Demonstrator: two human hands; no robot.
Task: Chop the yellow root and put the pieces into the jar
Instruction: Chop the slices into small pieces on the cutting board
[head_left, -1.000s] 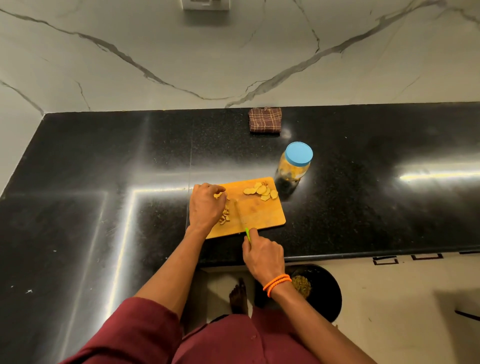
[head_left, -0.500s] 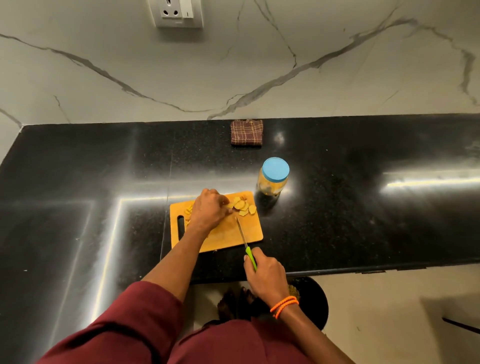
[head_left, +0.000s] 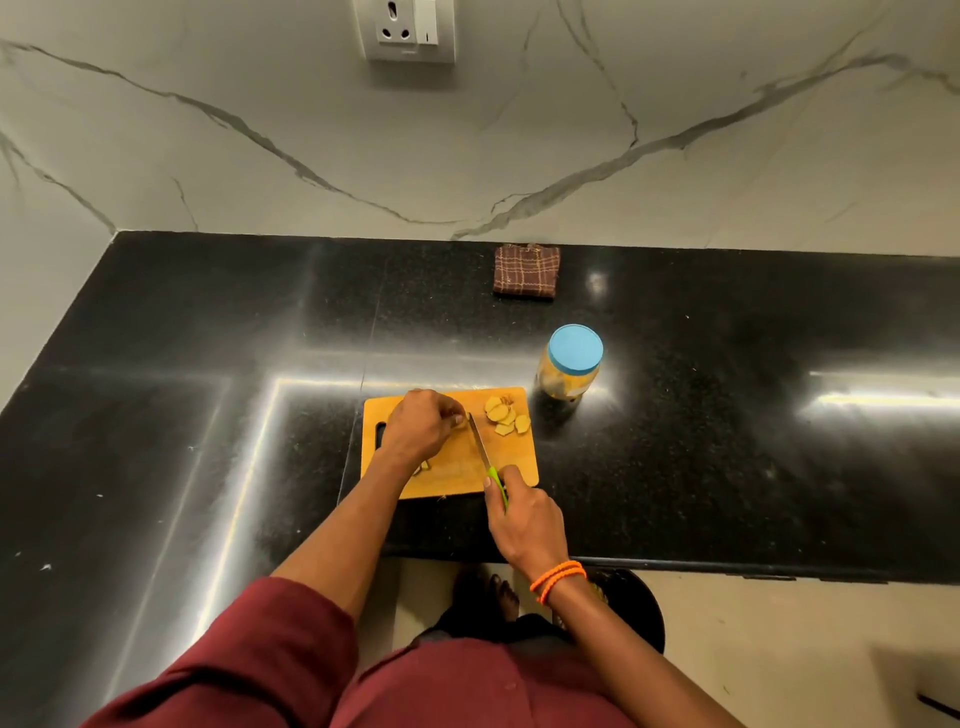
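The head camera looks down on a black stone counter (head_left: 727, 467) that meets a marbled wall. An orange cutting board (head_left: 457, 475) lies near the counter's front edge.

The left hand (head_left: 418, 426) rests on the left part of the board with its fingers curled down, pinching a small piece of the yellow root (head_left: 459, 422) at the fingertips. Only a sliver of the root shows past the fingers.

The right hand (head_left: 527, 522) grips the green handle of a knife (head_left: 485, 457), with the forefinger stretched along the top. The blade runs up and to the left across the board, and its tip sits right beside the pinched root piece.

A small heap of cut slices (head_left: 504, 415) lies at the board's far right corner, apart from the blade. A few more bits (head_left: 423, 466) peek out under the left wrist.

The jar (head_left: 569, 364) stands upright on the counter just beyond the board's far right corner, its blue lid on and yellow pieces showing through its clear side.

A folded checked cloth (head_left: 526, 271) lies further back by the wall, and a wall socket (head_left: 410, 28) is mounted above. Orange bands (head_left: 558, 577) circle the right wrist, and a dark round bin (head_left: 636, 608) sits on the floor below the counter's edge
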